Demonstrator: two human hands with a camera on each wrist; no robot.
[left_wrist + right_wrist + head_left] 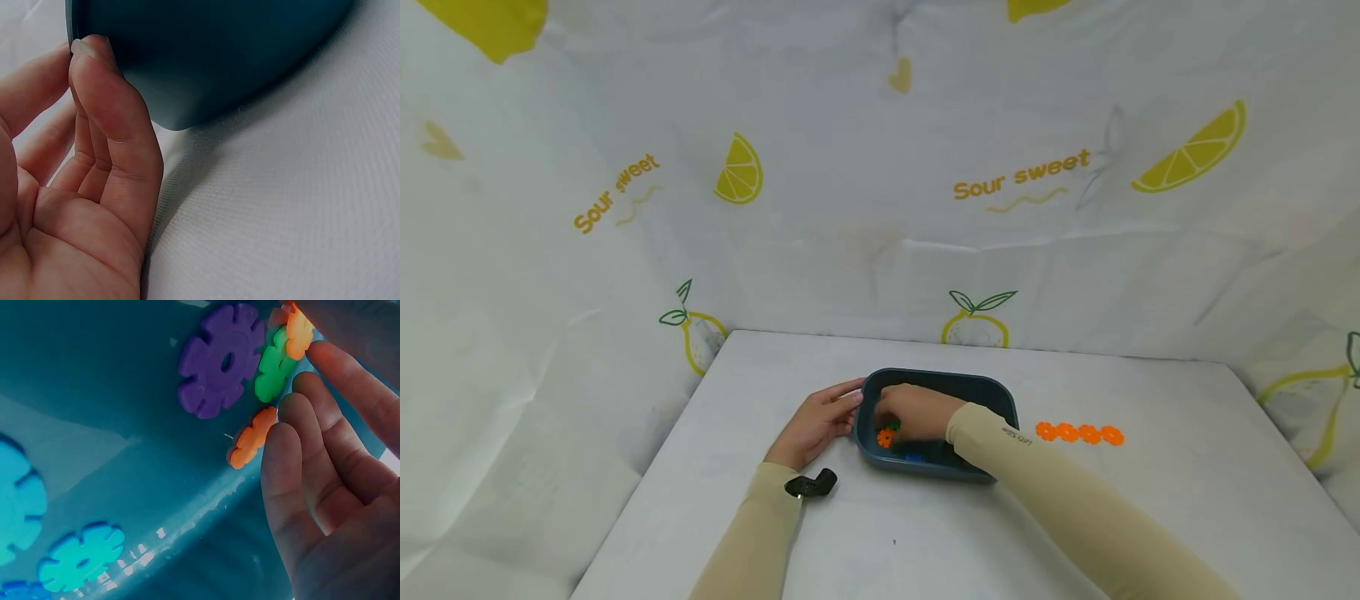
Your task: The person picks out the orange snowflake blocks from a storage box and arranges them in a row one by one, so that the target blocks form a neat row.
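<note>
At frame centre, the left hand (815, 423) rests straight fingers against the teal bin (992, 392); the right hand (912, 412) reaches inside, fingers loosely together touching an orange gear disc (251, 437).

makeshift recording booth: white table (1075, 517), lemon-print cloth backdrop (865, 183) on three sides

The bin (996, 392) sits mid-table (1150, 517) — left hand (816, 421) at its left wall, right hand (917, 412) inside, row of discs (1078, 433) to its right.
</note>
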